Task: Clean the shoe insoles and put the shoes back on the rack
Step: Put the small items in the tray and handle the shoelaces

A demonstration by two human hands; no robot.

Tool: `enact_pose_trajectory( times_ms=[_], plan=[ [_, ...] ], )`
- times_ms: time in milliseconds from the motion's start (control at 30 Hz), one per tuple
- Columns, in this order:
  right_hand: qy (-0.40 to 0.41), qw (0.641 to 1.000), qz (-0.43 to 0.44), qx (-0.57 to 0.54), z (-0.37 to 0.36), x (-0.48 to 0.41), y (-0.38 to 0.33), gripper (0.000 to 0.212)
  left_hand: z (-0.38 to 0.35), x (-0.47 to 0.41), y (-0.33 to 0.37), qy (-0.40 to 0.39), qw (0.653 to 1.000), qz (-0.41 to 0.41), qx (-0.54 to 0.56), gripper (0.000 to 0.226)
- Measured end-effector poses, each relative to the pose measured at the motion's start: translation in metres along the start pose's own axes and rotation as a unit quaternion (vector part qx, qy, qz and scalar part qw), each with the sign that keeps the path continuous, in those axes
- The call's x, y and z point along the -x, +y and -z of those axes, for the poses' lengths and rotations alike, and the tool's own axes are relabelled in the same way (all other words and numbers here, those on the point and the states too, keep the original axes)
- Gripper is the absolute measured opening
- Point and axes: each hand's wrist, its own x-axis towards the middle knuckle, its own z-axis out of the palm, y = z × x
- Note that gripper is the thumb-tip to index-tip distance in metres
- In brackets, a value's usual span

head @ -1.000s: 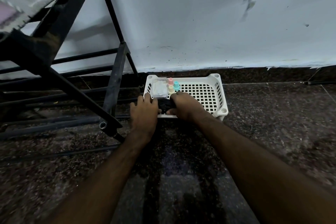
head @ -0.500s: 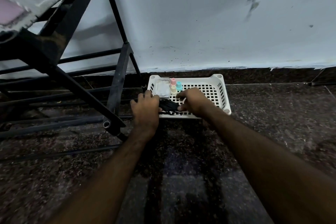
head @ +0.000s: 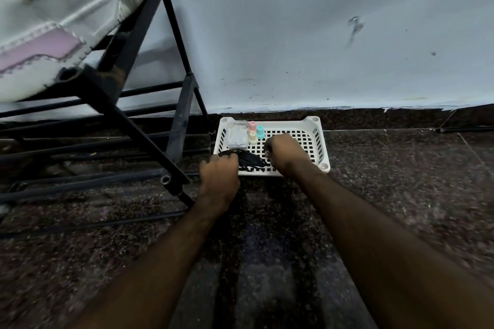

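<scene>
A white and pink shoe sits on the top bar of the black metal rack at the upper left. A white perforated basket stands on the floor against the wall. A black stringy bundle, like laces, lies across the basket's near left part. My left hand is closed on the bundle's left end at the basket's front edge. My right hand is curled in a fist at its right end, inside the basket. The fingertips of both hands are hidden.
At the basket's back left are a clear plastic box and three small bottles: pink, teal and cream. The floor is dark speckled stone. A thin dark rod lies along the wall at the right.
My hands have drawn apart, and the black bundle now shows stretched out between them. My right hand has moved back into the basket. The view has shifted, showing more of the shoe.
</scene>
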Motion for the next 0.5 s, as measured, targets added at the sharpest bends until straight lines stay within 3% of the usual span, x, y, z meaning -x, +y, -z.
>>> enact_pose_trajectory(
  times_ms=[267,500],
  plan=[
    [0.035,0.998,0.016,0.046,0.052,0.062,-0.043,0.051,0.090,0.034,0.003,-0.038,0.997,-0.036,0.060,0.061],
    [0.097,0.990,0.053,0.089,0.152,0.123,-0.091,0.051,0.215,0.085,-0.008,0.013,0.998,-0.046,0.050,0.068]
  ],
)
